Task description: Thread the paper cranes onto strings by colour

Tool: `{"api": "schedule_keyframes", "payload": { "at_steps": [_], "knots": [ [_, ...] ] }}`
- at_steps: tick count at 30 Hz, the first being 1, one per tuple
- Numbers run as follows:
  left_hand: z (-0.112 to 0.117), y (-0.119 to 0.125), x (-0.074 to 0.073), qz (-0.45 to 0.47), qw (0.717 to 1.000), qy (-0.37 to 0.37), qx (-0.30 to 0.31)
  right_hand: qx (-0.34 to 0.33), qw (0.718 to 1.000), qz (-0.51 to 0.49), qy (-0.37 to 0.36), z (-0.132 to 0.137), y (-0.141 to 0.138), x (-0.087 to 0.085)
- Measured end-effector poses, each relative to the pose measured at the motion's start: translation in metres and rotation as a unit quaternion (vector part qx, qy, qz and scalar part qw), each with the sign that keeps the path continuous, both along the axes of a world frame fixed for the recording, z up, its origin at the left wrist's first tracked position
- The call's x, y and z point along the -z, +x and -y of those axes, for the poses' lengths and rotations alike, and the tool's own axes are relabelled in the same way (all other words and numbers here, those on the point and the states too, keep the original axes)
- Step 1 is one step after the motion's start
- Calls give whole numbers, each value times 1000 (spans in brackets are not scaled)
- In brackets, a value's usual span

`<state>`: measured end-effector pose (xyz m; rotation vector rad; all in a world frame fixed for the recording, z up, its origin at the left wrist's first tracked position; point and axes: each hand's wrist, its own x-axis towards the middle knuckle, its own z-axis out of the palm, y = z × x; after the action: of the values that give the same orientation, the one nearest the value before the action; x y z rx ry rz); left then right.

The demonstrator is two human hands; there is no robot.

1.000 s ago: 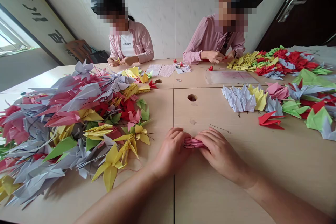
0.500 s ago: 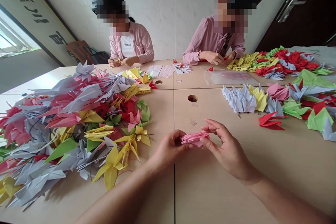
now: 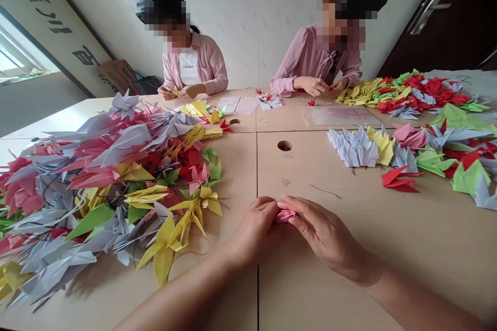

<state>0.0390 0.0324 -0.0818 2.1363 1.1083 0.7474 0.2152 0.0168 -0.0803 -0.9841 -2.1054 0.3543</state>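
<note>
Between my two hands, low over the table, is a stack of pink folded paper [image 3: 285,216], mostly covered by my fingers. My left hand [image 3: 254,230] is closed round its left end. My right hand [image 3: 320,232] closes on the right end, with fingers over the top and the thumb at the near side. A short dark thread [image 3: 326,191] lies on the table just beyond my right hand. To the left spreads a big heap of folded paper pieces [image 3: 112,145] in grey, pink, red, yellow and green.
At the right lie white folded cranes [image 3: 355,147], a red crane [image 3: 399,180] and more coloured ones. Two people sit opposite, each handling small paper pieces. A clear plastic sheet [image 3: 341,116] and a round table hole [image 3: 284,145] are in front of them.
My right hand has closed in from the right, and its fingers now lie over the pink stack. Both hands are slightly lower, and the thread on the table has come into view.
</note>
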Motion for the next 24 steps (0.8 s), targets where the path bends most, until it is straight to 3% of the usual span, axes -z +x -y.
{"api": "schedule_keyframes", "payload": {
  "at_steps": [3, 7, 13, 24],
  "knots": [
    [-1, -1, -1, -1, 1000, 1, 1, -10, 999, 9, -39, 0, 0, 2],
    [-1, -1, -1, -20, 999, -23, -18, 30, 995, 61, -73, -2, 2, 9],
    [3, 2, 3, -80, 996, 23, 4, 21, 993, 106, -57, -2, 0, 20],
    [5, 2, 6, -127, 992, 17, -2, 16, 997, 70, -33, -3, -4, 11]
  ]
}}
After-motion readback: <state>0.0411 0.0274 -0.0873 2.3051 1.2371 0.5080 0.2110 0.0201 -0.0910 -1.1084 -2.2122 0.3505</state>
